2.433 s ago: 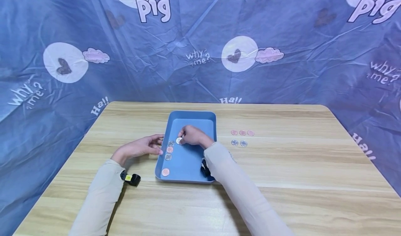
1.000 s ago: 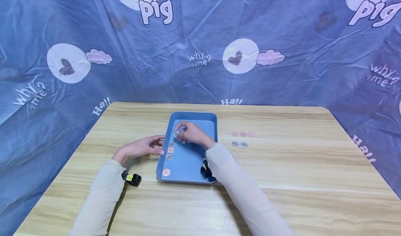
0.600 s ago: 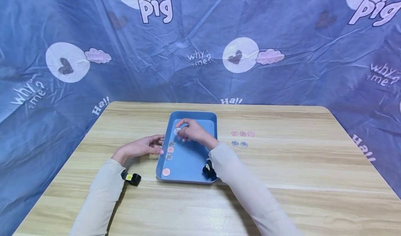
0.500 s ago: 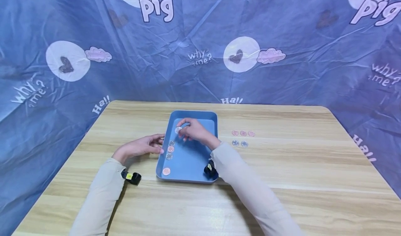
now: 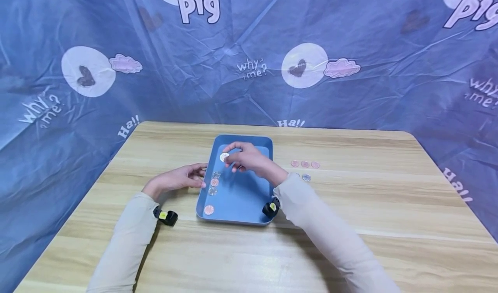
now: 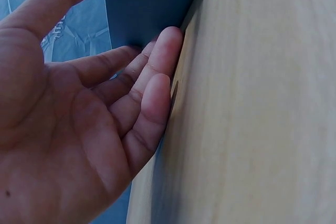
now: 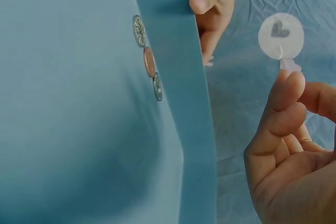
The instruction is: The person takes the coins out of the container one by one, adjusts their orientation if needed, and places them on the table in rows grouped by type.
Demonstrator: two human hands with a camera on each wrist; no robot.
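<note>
My right hand pinches a silver-coloured coin between thumb and fingertips, over the far left part of a blue rectangular tray. Along the tray's left side lie a silver coin, a copper-coloured coin and another silver coin in a close row. Nearer the front, apart from them, is a second copper coin. My left hand rests at the outside of the tray's left wall, fingers relaxed and thumb tip at the rim. The right wrist view shows the row of coins beside the wall.
Right of the tray, three copper coins lie in a line on the wooden table. In front of them are silver coins, one partly hidden by my right sleeve. A printed blue cloth hangs behind the table.
My right hand has carried the silver coin from beside the row toward the tray's far end, and its forearm has shifted right. The left hand stays at the wall. The head view shifts slightly.
</note>
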